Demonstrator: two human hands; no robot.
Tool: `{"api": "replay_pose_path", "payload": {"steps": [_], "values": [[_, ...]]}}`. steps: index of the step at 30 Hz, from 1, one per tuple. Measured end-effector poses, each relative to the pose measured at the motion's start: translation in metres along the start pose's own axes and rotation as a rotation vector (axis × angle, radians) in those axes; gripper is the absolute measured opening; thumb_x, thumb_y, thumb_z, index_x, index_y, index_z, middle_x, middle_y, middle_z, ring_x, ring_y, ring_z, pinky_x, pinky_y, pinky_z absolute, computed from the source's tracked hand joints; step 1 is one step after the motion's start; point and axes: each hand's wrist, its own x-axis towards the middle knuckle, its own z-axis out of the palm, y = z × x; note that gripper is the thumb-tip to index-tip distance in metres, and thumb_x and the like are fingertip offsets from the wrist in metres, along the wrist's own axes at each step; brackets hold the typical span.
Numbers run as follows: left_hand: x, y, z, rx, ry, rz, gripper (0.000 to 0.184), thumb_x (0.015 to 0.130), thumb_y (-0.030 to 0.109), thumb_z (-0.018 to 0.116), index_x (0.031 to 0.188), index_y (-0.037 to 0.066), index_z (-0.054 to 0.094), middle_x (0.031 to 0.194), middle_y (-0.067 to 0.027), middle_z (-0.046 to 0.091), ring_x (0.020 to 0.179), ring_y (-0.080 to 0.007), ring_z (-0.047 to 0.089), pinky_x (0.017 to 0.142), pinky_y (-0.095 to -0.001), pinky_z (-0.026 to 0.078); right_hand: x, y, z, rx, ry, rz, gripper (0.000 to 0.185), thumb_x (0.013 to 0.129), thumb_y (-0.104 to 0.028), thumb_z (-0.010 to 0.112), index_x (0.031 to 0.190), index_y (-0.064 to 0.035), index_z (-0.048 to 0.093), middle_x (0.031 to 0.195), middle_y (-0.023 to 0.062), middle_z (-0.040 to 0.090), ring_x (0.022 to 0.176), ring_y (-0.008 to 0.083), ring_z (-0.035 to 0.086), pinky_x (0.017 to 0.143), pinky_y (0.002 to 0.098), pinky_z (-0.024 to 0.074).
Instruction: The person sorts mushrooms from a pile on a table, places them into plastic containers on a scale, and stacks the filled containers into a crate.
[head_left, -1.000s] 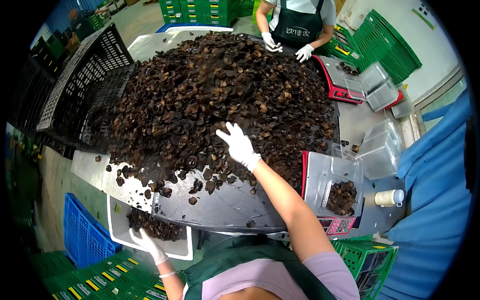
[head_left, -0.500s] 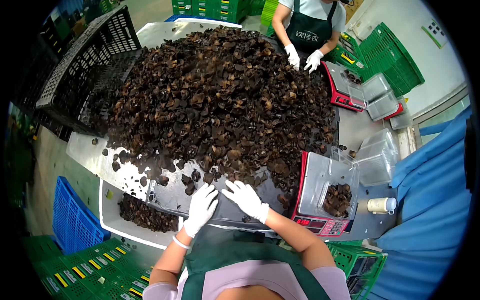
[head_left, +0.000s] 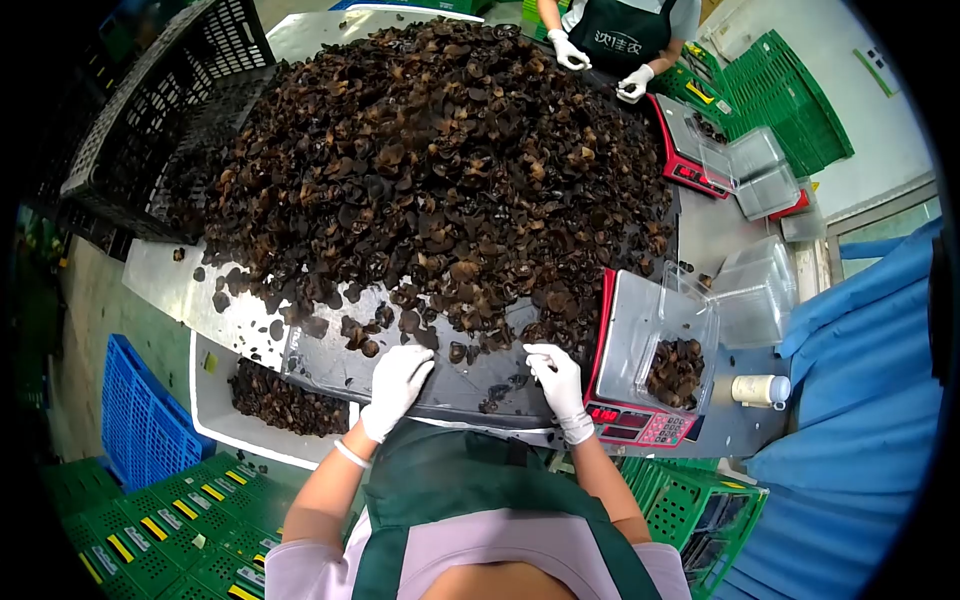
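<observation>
A big heap of dark brown wood ear mushrooms (head_left: 440, 190) covers the table in front of me. My left hand (head_left: 398, 385), in a white glove, rests at the heap's near edge beside a few loose pieces, its fingers loosely bent. To the right, my right hand (head_left: 556, 388), also gloved, is by the heap's edge just left of the red scale (head_left: 640, 425). Its fingers are bent and a little apart, with nothing seen in them. On the scale, a clear plastic box (head_left: 715, 345) holds some wood ear mushrooms (head_left: 676, 374).
Across the table stands a co-worker with gloved hands (head_left: 568, 50) near a second red scale (head_left: 688, 150). Stacked clear boxes (head_left: 755, 290) and a white bottle (head_left: 760, 390) are at right. A black crate (head_left: 165, 120) leans at left; a white bin (head_left: 205, 405) holds more mushrooms.
My hands have moved apart, the right one going right toward the scale with its fingers bending. Dark table shows between them. The co-worker's hands have drawn back from the heap.
</observation>
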Motion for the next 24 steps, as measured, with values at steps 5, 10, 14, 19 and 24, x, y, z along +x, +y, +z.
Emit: {"api": "replay_pose_path", "payload": {"steps": [5,10,14,19,24], "values": [[0.026,0.020,0.024,0.101,-0.085,0.116,0.032,0.076,0.019,0.071,0.105,0.009,0.062,0.093,-0.0081,0.059,0.085,-0.0274,0.057,0.072,-0.0372,0.048,0.020,-0.015,0.026,-0.117,0.075,-0.292,0.018,0.081,-0.004,0.067,0.100,-0.0029,0.068,0.086,0.0067,0.064,0.075,0.0131,0.061,0.067,0.0242,0.0475],[0.017,0.009,0.031,0.139,-0.138,0.121,0.026,0.074,0.016,0.073,0.097,0.007,0.064,0.086,-0.0081,0.060,0.081,-0.0269,0.059,0.072,-0.0359,0.049,0.039,0.001,0.019,-0.195,0.243,-0.271,0.019,0.079,-0.011,0.072,0.097,-0.0068,0.067,0.086,0.0055,0.063,0.072,0.0153,0.062,0.065,0.0267,0.0490],[-0.001,0.003,0.024,-0.146,0.005,-0.006,0.013,0.079,0.009,0.069,0.092,0.006,0.067,0.086,-0.0083,0.065,0.078,-0.0247,0.063,0.073,-0.0337,0.051,0.040,0.018,0.039,-0.569,0.121,-0.327,0.023,0.077,-0.020,0.073,0.095,-0.0076,0.067,0.086,0.0086,0.061,0.077,0.0225,0.064,0.067,0.0320,0.0502],[-0.006,0.000,0.002,-0.817,-0.204,-0.620,0.016,0.091,0.011,0.058,0.101,0.000,0.064,0.094,-0.0076,0.067,0.086,-0.0133,0.063,0.079,-0.0279,0.050,0.042,0.036,0.029,0.270,-0.114,0.113,0.018,0.090,-0.016,0.061,0.098,0.0001,0.064,0.078,0.0015,0.063,0.067,0.0066,0.058,0.057,0.0227,0.0445],[0.007,0.020,-0.014,-1.348,-0.253,-0.788,0.028,0.096,0.018,0.052,0.113,-0.002,0.057,0.106,-0.0116,0.065,0.094,-0.0182,0.064,0.089,-0.0313,0.051,0.030,0.017,0.023,0.738,-0.254,0.337,0.022,0.093,-0.017,0.056,0.109,-0.0023,0.060,0.091,0.0049,0.065,0.077,0.0143,0.063,0.061,0.0265,0.0488]]}}
